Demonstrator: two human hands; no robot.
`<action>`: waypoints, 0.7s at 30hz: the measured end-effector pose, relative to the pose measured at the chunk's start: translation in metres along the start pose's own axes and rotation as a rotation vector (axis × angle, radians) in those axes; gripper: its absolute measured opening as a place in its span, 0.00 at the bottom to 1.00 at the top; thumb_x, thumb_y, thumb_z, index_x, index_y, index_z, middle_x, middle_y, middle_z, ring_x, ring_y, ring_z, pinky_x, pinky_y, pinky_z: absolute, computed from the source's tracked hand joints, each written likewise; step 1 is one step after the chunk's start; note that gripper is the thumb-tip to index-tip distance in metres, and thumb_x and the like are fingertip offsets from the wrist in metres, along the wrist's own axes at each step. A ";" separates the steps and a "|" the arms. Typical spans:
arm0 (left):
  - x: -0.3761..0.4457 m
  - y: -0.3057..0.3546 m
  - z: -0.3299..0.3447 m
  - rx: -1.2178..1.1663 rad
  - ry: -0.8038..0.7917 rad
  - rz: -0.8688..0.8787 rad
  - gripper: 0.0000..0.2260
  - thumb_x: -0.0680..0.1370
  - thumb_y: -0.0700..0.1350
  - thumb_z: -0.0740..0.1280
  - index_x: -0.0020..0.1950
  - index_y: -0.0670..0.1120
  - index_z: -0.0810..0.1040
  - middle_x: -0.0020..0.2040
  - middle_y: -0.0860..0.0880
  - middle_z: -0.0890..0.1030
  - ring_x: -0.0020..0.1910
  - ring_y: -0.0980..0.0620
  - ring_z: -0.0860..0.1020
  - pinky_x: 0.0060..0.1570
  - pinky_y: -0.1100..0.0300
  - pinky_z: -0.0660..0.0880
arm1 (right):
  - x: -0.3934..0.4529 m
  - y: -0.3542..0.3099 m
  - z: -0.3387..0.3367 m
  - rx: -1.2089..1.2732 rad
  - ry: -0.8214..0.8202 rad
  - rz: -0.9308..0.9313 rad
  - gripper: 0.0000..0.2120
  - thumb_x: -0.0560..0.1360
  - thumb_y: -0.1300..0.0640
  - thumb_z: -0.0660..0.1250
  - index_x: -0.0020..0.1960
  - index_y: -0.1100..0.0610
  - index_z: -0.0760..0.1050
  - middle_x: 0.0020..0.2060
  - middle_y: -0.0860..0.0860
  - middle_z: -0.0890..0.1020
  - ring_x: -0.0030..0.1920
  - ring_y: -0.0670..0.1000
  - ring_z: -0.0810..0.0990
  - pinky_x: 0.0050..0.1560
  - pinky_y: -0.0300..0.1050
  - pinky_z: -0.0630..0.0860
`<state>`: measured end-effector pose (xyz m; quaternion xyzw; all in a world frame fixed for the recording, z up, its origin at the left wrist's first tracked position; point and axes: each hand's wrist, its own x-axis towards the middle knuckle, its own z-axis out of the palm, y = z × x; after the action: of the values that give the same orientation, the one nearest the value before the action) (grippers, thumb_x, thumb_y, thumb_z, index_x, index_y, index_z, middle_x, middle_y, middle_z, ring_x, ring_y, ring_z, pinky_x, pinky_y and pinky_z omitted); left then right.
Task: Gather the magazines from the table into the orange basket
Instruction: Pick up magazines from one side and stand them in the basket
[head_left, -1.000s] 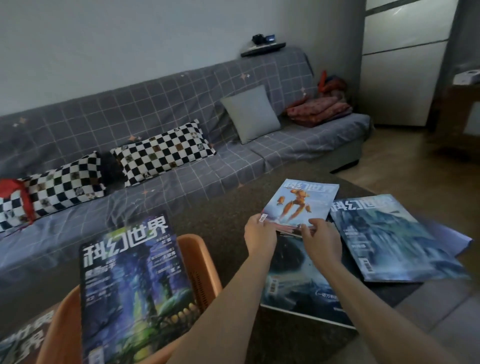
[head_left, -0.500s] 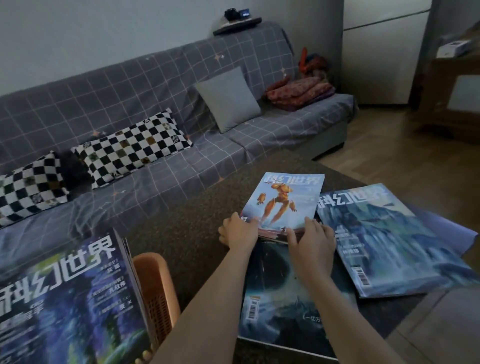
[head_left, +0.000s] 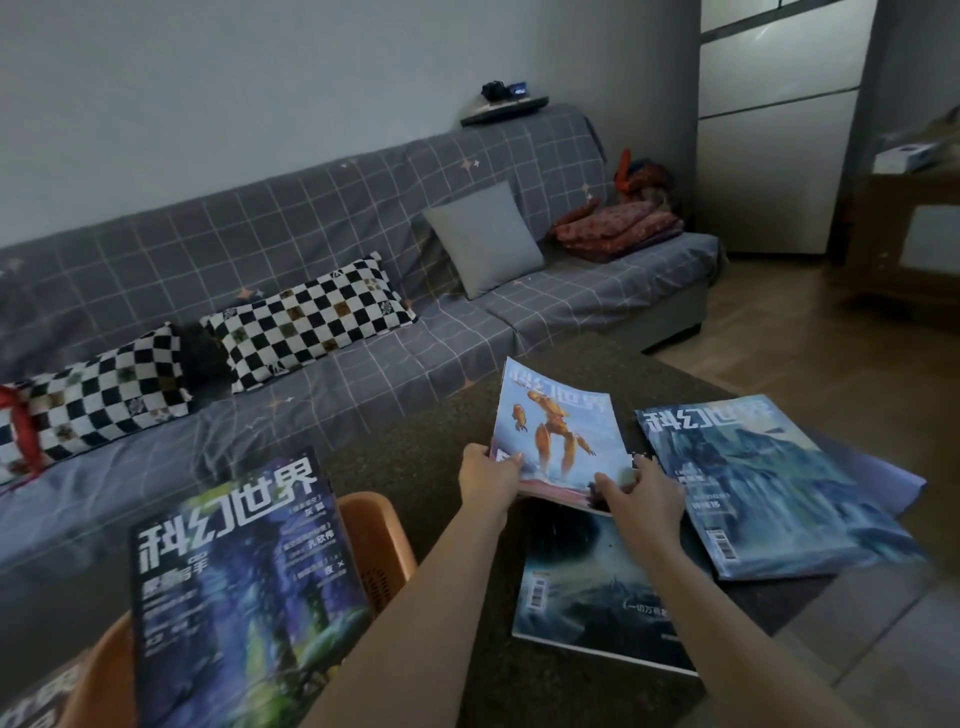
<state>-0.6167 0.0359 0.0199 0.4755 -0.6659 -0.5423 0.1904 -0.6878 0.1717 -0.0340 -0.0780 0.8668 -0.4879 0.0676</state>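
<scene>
Both hands on the robot mag (head_left: 558, 436), near edge lifted off the desk (head_left: 426, 447), far edge tilted up toward the sofa (head_left: 260, 291). Left hand (head_left: 488, 480): grip closed on the mag's near-left corner, thumb on top. Right hand (head_left: 647, 493): grip pinching the near-right corner, fingers on the cover. The mag is raised over the dark mag (head_left: 587, 587), which lies flat beneath our forearms.

Progress, our read: 1 blue-green mag (head_left: 239, 587) already sits upright in the basket (head_left: 376, 540) at lower left; a 2nd cover edge shows at the bottom-left corner, can't tell if it is in or beside the basket. Robot mag in hand, not yet moved over. Left on the desk: dark mag, plus the mountain mag (head_left: 769, 483) just right of it, lying on a plain bluish sheet (head_left: 883, 467). So approx 3 to go, incl. the one held.

Writing: covers carry the masthead 科幻世界 in large white characters, clearest on the basket mag and mountain mag. Barcodes on the dark and mountain mags. Smaller cover lines are too blurred to read with confidence.
</scene>
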 end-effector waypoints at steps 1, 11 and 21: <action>-0.008 0.000 -0.007 -0.013 0.016 0.023 0.21 0.77 0.42 0.69 0.68 0.44 0.67 0.59 0.44 0.77 0.49 0.51 0.79 0.40 0.60 0.77 | -0.005 -0.001 -0.003 0.064 -0.017 0.017 0.19 0.73 0.48 0.69 0.58 0.59 0.73 0.52 0.58 0.78 0.62 0.60 0.68 0.55 0.52 0.68; -0.091 -0.015 -0.094 -0.218 0.131 0.175 0.10 0.78 0.44 0.68 0.54 0.46 0.70 0.47 0.48 0.79 0.44 0.52 0.79 0.43 0.57 0.79 | -0.067 -0.042 -0.025 0.648 -0.350 0.106 0.13 0.73 0.58 0.70 0.57 0.60 0.77 0.48 0.56 0.84 0.49 0.57 0.83 0.58 0.58 0.76; -0.147 -0.048 -0.189 -0.365 0.273 0.260 0.05 0.78 0.43 0.69 0.49 0.46 0.73 0.45 0.44 0.79 0.42 0.47 0.78 0.45 0.49 0.77 | -0.141 -0.101 -0.009 0.570 -0.524 -0.086 0.19 0.74 0.59 0.70 0.62 0.59 0.70 0.51 0.54 0.81 0.49 0.53 0.82 0.54 0.52 0.77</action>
<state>-0.3807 0.0591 0.0788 0.4126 -0.5808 -0.5553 0.4291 -0.5442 0.1558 0.0630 -0.2144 0.6457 -0.6751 0.2851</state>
